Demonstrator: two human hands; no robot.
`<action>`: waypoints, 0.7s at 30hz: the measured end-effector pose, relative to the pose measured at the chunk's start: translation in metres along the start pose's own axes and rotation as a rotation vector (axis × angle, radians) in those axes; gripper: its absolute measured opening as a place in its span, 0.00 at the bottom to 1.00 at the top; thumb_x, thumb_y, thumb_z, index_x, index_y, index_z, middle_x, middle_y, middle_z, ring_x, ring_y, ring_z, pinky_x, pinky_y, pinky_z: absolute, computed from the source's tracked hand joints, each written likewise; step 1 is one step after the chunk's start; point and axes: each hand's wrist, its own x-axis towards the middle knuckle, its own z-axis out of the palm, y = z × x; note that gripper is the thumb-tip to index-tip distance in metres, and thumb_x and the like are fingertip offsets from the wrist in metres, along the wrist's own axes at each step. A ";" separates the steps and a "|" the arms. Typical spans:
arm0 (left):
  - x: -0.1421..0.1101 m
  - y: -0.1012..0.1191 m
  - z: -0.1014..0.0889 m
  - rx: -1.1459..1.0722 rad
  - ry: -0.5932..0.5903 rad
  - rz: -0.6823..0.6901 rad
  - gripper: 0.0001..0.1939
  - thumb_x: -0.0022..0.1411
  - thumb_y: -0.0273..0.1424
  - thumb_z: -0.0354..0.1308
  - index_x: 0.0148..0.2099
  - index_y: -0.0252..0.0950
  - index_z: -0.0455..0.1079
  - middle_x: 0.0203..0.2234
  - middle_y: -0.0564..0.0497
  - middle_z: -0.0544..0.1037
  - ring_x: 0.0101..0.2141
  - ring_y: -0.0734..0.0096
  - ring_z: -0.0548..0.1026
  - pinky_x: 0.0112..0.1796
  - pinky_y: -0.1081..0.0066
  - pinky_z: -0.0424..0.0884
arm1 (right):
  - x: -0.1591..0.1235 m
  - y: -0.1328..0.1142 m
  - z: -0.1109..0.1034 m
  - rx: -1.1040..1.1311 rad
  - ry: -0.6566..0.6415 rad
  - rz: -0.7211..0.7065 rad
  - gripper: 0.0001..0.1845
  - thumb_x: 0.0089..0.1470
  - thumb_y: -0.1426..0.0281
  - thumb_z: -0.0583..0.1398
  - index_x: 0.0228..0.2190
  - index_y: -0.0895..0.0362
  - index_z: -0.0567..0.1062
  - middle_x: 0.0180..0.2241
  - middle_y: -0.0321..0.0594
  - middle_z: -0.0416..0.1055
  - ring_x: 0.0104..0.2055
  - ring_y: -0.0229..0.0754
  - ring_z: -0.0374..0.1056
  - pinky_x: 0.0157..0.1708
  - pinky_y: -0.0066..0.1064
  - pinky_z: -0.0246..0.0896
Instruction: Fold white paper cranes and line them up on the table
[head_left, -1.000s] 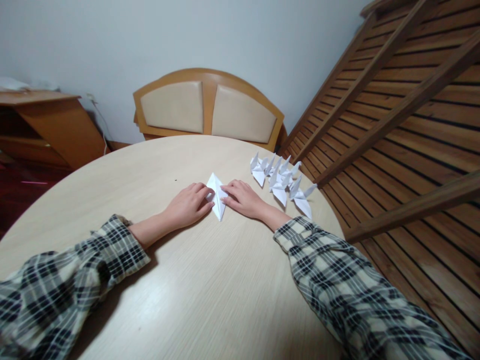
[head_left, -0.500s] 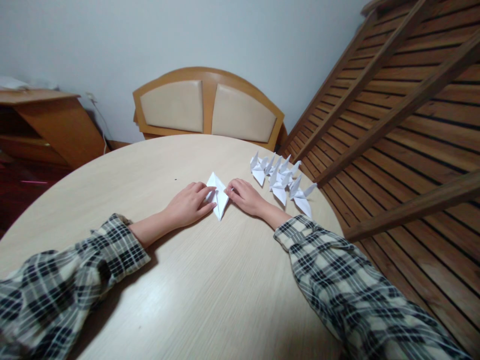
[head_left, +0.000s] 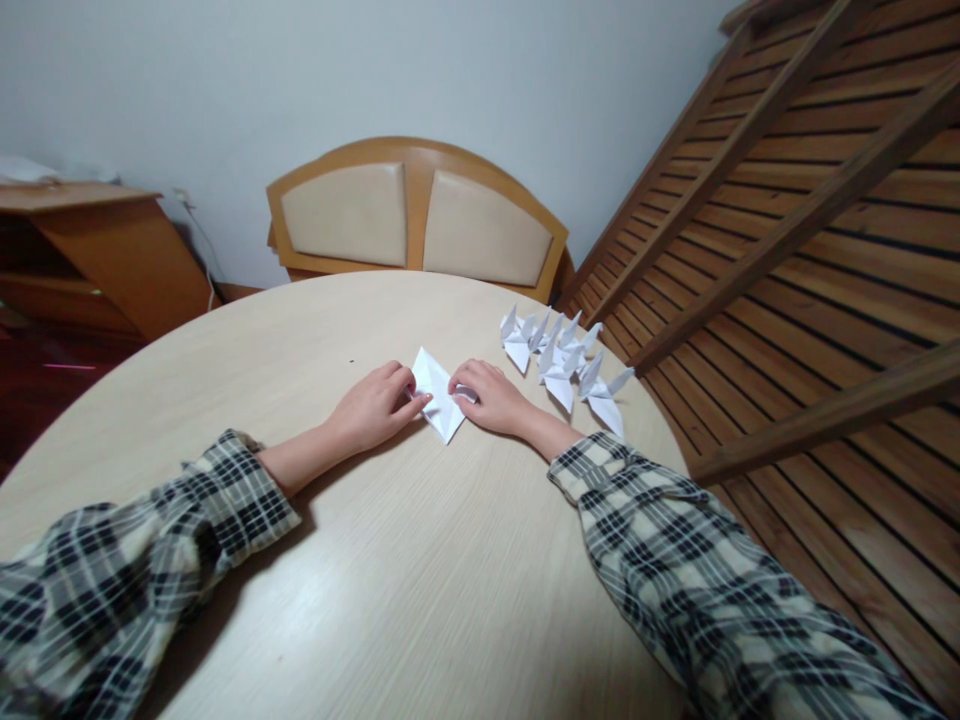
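A white folded paper piece (head_left: pixel 440 402) lies flat on the round pale table (head_left: pixel 390 560), between my two hands. My left hand (head_left: pixel 375 408) presses its left side down with curled fingertips. My right hand (head_left: pixel 491 396) pinches and lifts a flap on the paper's right side. Both arms wear plaid sleeves. To the right of my right hand, several finished white paper cranes (head_left: pixel 564 360) stand in a cluster near the table's edge.
A wooden chair with beige padded back (head_left: pixel 416 215) stands at the table's far side. Slatted wooden frames (head_left: pixel 795 230) lean along the right. A wooden cabinet (head_left: pixel 97 250) sits at the far left against the wall.
The narrow kite-shaped paper has been opened wider: my right hand pulled a flap outward to the right while my left hand kept holding the left side down.
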 end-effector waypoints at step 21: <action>0.007 -0.019 0.005 -0.315 -0.124 0.168 0.20 0.61 0.43 0.58 0.50 0.37 0.74 0.51 0.41 0.73 0.50 0.59 0.71 0.53 0.58 0.65 | -0.001 0.003 0.001 -0.108 0.044 0.089 0.09 0.55 0.76 0.54 0.35 0.55 0.73 0.39 0.42 0.69 0.46 0.46 0.62 0.48 0.38 0.53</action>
